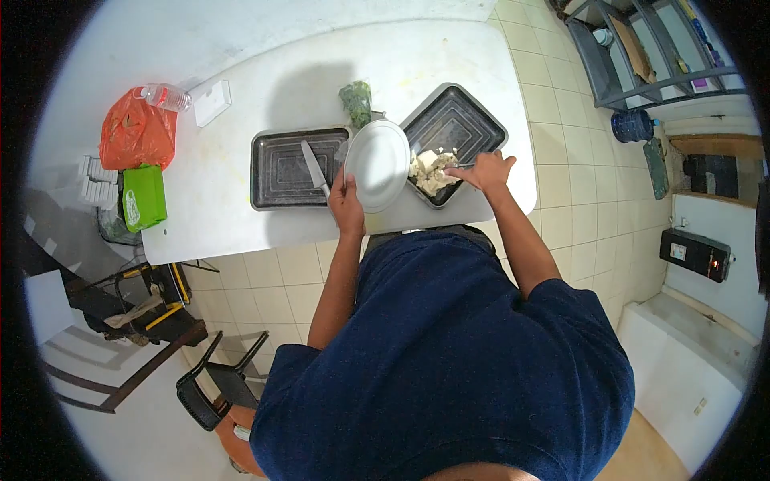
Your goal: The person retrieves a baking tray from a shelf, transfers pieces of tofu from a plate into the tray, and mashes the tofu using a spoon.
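My left hand (347,208) grips a white plate (378,164) by its left edge. The plate is tilted beside a dark baking tray (469,104) on the right. In that tray's near corner lies a heap of pale, chopped food (433,172), its kind unclear. My right hand (488,171) is over the tray's near right side, fingers apart, one finger reaching to the heap. A knife with a pale handle (314,166) rests across a second dark tray (277,172), next to my left hand. Leafy greens in clear plastic (355,103) lie behind the plate.
On the white table (208,200), the left end holds an orange plastic bag (138,128), a clear bottle (167,98), a white box (212,103) and a green bag (144,198). A black chair (228,381) stands behind me. Shelving (634,56) is at far right.
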`<state>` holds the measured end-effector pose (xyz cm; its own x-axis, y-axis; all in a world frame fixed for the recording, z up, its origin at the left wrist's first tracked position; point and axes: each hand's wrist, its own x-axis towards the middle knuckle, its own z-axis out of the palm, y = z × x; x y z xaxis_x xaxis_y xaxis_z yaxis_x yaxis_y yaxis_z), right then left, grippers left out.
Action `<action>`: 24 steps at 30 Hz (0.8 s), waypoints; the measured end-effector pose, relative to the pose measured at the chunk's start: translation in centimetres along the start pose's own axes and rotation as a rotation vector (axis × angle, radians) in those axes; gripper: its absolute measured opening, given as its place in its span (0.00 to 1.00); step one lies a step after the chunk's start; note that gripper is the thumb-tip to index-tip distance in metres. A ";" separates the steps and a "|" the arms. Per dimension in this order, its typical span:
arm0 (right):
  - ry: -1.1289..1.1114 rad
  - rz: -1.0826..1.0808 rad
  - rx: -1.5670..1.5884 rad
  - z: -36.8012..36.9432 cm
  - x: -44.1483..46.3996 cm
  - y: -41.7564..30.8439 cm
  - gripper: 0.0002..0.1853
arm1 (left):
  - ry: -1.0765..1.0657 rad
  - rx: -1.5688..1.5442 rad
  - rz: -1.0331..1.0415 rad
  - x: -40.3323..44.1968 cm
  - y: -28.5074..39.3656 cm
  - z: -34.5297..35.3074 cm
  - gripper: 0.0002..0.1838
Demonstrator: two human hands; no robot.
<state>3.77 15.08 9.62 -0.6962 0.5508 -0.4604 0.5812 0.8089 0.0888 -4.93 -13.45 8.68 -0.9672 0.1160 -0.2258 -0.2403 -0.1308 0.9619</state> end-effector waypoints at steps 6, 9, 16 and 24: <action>0.015 -0.025 0.001 0.2 -0.3 0.1 0.51 | 0.033 -0.002 -0.026 0.2 -0.2 -0.2 0.19; 0.065 -0.018 0.050 0.7 -0.4 0.2 0.52 | 0.031 -0.006 -0.039 0.3 -0.2 -0.6 0.20; -0.042 0.029 0.004 0.7 0.0 0.0 0.52 | 0.064 -0.059 -0.077 0.5 -1.4 -2.3 0.21; -0.099 -0.010 0.035 2.2 0.6 0.1 0.44 | 0.102 -0.121 -0.124 -0.4 -1.6 -4.4 0.25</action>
<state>4.37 15.04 7.45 -0.6582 0.5180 -0.5463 0.5900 0.8057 0.0532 -4.55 -17.57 6.59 -0.9315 0.0387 -0.3616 -0.3600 -0.2403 0.9015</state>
